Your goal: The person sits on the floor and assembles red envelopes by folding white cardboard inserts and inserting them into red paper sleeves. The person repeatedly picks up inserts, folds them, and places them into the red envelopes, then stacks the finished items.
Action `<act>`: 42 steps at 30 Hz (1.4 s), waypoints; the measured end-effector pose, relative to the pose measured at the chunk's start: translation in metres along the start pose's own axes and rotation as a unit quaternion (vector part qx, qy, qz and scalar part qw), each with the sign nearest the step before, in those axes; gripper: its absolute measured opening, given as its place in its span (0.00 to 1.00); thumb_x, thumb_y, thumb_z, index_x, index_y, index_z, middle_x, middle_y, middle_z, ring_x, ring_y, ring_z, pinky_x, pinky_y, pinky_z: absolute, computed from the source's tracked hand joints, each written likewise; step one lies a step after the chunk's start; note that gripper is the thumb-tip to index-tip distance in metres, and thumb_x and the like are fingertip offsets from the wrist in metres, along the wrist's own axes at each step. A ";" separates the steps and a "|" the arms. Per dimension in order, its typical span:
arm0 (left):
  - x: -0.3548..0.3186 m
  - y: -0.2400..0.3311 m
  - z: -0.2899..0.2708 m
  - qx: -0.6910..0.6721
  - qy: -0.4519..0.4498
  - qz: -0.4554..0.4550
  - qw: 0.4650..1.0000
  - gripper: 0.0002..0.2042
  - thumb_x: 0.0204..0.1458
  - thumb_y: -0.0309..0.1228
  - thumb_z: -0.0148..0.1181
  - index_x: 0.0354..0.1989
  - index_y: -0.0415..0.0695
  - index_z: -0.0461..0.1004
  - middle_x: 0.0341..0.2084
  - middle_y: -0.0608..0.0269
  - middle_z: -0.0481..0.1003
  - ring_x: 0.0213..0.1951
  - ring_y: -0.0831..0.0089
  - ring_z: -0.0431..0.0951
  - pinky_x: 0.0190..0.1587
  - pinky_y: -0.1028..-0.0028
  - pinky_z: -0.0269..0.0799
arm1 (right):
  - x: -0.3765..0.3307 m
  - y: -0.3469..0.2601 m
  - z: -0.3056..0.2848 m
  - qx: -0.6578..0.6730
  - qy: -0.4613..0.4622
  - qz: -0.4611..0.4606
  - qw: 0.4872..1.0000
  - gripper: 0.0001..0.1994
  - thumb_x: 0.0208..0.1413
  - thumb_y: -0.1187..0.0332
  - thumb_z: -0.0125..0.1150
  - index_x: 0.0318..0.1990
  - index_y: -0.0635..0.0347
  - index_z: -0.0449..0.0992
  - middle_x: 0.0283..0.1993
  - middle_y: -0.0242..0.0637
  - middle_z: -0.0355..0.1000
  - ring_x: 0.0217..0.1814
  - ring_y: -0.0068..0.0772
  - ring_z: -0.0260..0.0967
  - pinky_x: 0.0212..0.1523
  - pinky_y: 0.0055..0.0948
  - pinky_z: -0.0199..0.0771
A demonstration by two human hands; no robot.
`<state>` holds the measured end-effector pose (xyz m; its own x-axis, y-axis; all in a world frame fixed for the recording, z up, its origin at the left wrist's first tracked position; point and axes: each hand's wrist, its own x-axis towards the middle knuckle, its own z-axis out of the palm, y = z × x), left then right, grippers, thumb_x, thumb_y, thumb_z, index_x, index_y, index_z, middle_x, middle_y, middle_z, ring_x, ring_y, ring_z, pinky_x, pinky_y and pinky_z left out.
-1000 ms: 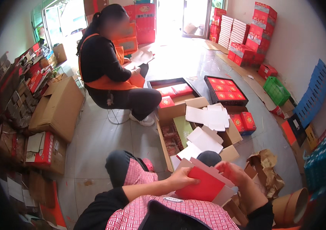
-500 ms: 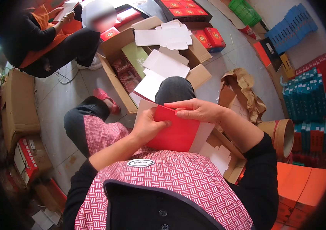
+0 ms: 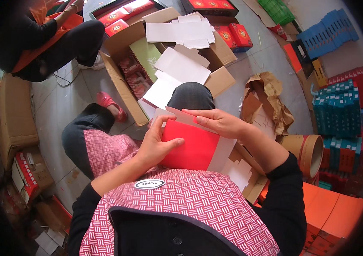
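Note:
A red folding carton [image 3: 192, 149] with pale flaps lies across my lap, its glossy red face up. At its left side, my left hand [image 3: 155, 143] grips it, thumb on the red face and fingers bent over the far left edge. My right hand [image 3: 222, 122] pinches a raised flap along the far edge between thumb and fingers. One pale flap sticks out beyond the right side of the carton. Beneath the carton is my pink patterned apron [image 3: 181, 192].
Ahead stands an open cardboard box [image 3: 123, 91] with flat white carton blanks [image 3: 181, 64] on top. Crumpled brown paper [image 3: 271, 100] and a round tub [image 3: 307, 149] lie to the right, near stacked orange boxes [image 3: 330, 209]. A co-worker's leg [image 3: 70, 45] is at far left.
My left hand has opened its grip a little, fingers lifting to the far left edge. A pale flap now stands up between my hands. The view has shifted slightly.

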<state>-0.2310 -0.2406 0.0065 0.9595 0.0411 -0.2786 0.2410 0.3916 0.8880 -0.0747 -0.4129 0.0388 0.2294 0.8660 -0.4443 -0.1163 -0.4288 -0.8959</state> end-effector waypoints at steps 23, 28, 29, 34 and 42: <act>0.002 0.023 -0.001 -0.106 0.041 -0.116 0.987 0.13 0.49 0.29 0.64 0.41 0.36 0.74 0.33 0.57 0.77 0.35 0.73 0.78 0.39 0.76 0.75 | 0.005 -0.024 0.019 0.027 -0.003 0.016 0.999 0.20 0.65 0.68 0.40 0.64 0.58 0.59 0.54 0.35 0.68 0.52 0.21 0.63 0.55 0.23 0.63; 0.005 0.024 -0.003 -0.117 0.057 -0.115 0.985 0.10 0.50 0.28 0.62 0.39 0.36 0.76 0.31 0.58 0.78 0.31 0.75 0.78 0.35 0.77 0.76 | 0.002 -0.021 0.019 0.061 0.009 0.018 0.998 0.21 0.65 0.67 0.40 0.65 0.58 0.57 0.56 0.35 0.66 0.54 0.21 0.62 0.57 0.23 0.61; 0.007 0.023 -0.003 -0.114 0.063 -0.118 0.984 0.10 0.51 0.28 0.62 0.39 0.36 0.76 0.32 0.58 0.78 0.31 0.75 0.78 0.35 0.77 0.75 | 0.004 -0.018 0.020 0.067 0.011 0.024 0.997 0.21 0.65 0.67 0.40 0.65 0.58 0.57 0.56 0.35 0.66 0.55 0.21 0.62 0.57 0.23 0.61; 0.008 0.018 -0.005 -0.130 0.066 -0.111 0.983 0.10 0.51 0.28 0.61 0.39 0.36 0.76 0.32 0.59 0.78 0.32 0.76 0.78 0.35 0.77 0.75 | -0.001 -0.017 0.019 0.081 0.007 0.028 0.996 0.22 0.66 0.65 0.40 0.66 0.57 0.55 0.60 0.35 0.63 0.59 0.23 0.59 0.60 0.25 0.58; 0.011 0.019 -0.009 -0.148 0.055 -0.101 0.982 0.10 0.50 0.28 0.62 0.39 0.37 0.76 0.32 0.59 0.78 0.32 0.75 0.78 0.36 0.77 0.75 | -0.006 -0.009 0.011 0.100 -0.007 0.011 0.995 0.22 0.66 0.63 0.40 0.66 0.56 0.55 0.64 0.34 0.58 0.63 0.25 0.55 0.64 0.26 0.52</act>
<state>-0.2168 -0.2247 0.0176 0.8707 0.0277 -0.4910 0.3568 0.6517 0.6693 -0.0858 -0.4115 0.0493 0.2115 0.8614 -0.4618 -0.3114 -0.3885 -0.8672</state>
